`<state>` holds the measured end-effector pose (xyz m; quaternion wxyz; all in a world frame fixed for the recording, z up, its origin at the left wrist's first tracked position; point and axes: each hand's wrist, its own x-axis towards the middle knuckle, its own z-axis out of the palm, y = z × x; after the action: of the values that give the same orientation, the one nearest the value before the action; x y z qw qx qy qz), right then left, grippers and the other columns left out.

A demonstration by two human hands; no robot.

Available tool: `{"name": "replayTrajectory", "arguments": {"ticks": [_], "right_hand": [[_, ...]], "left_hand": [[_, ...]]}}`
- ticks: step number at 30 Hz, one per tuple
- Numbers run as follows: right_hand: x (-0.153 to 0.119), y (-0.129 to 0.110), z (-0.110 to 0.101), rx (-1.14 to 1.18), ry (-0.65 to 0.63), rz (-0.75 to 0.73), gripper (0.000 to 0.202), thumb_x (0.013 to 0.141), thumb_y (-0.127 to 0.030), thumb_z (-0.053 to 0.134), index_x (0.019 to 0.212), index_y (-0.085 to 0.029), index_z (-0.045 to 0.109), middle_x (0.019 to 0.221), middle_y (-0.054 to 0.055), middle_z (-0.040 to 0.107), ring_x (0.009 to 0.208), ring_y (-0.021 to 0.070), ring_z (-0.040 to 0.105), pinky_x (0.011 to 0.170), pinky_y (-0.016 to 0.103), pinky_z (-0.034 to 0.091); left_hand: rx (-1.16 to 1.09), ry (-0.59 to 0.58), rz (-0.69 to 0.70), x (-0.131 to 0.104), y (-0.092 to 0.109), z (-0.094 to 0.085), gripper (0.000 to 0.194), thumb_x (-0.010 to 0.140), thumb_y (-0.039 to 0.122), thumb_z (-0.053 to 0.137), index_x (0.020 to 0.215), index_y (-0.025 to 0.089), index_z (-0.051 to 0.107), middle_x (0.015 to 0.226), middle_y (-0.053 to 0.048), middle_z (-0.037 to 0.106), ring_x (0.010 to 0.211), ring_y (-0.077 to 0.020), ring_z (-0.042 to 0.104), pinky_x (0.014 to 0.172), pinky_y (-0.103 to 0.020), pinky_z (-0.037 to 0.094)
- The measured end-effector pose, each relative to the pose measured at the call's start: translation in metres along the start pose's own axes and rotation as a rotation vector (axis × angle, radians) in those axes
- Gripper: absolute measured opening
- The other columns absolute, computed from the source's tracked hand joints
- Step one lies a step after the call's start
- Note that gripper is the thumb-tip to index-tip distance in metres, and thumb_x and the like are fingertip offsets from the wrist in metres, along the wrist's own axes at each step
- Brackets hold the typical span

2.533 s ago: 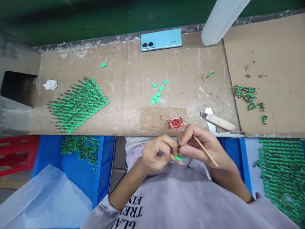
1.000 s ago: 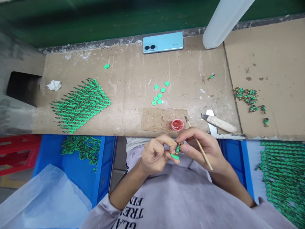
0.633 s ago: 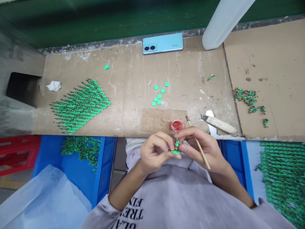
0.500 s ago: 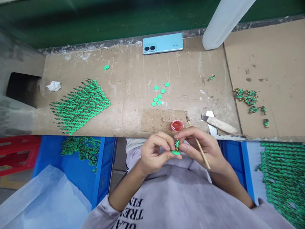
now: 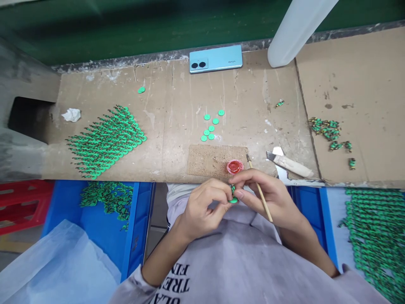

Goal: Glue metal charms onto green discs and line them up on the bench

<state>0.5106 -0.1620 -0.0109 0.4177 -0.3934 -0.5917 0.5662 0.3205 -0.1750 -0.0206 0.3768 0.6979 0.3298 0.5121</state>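
Between my two hands, near the table's front edge, is a small green figure (image 5: 233, 193) on a round green base, partly hidden by fingers. My left hand (image 5: 207, 207) pinches it from the left, at the base. The fingertips of my right hand (image 5: 265, 192) close on its upper part, and a thin wooden brush (image 5: 263, 197) lies across that same hand, its bristles pointing to the table. Just beyond the fingers, a small pot of red liquid (image 5: 234, 166) sits on a brown board (image 5: 202, 160). Several loose green discs (image 5: 211, 128) lie farther back.
Rows of green figures (image 5: 107, 141) stand on the left. A phone (image 5: 216, 59) lies at the back, a knife (image 5: 292, 165) at right. Loose figures (image 5: 329, 128) lie farther right. Blue crates (image 5: 131, 228) with more figures flank my lap; a white tube (image 5: 294, 36) slants overhead.
My left hand has turned slightly and its fingers cover more of the figure. The brush has shifted a little to the left with my right hand.
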Motion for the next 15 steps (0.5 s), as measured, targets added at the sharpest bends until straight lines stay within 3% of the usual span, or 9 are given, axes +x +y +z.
{"name": "replayTrajectory", "arguments": {"ticks": [6,15], "right_hand": [[0.0004,0.0008,-0.0002,-0.022,-0.008,0.046,0.013,0.093,-0.023,0.076,0.105,-0.026,0.073,0.075,-0.003,0.068,0.067,0.0139,0.066,0.064,0.024,0.058],[0.0000,-0.0016,-0.0015,-0.037,-0.016,0.045,0.011,0.093,-0.024,0.075,0.104,-0.024,0.073,0.074,-0.002,0.068,0.067,0.0148,0.067,0.064,0.025,0.058]], "left_hand": [[0.054,-0.025,-0.050,-0.0003,0.0062,-0.0027,0.028,0.088,0.006,0.076,0.086,0.021,0.053,0.085,0.000,0.068,0.077,-0.0127,0.070,0.067,-0.021,0.056],[-0.143,0.065,-0.144,-0.0044,0.0010,0.0012,0.032,0.086,0.011,0.082,0.083,0.020,0.052,0.083,0.001,0.070,0.073,-0.0122,0.071,0.066,-0.022,0.059]]}}
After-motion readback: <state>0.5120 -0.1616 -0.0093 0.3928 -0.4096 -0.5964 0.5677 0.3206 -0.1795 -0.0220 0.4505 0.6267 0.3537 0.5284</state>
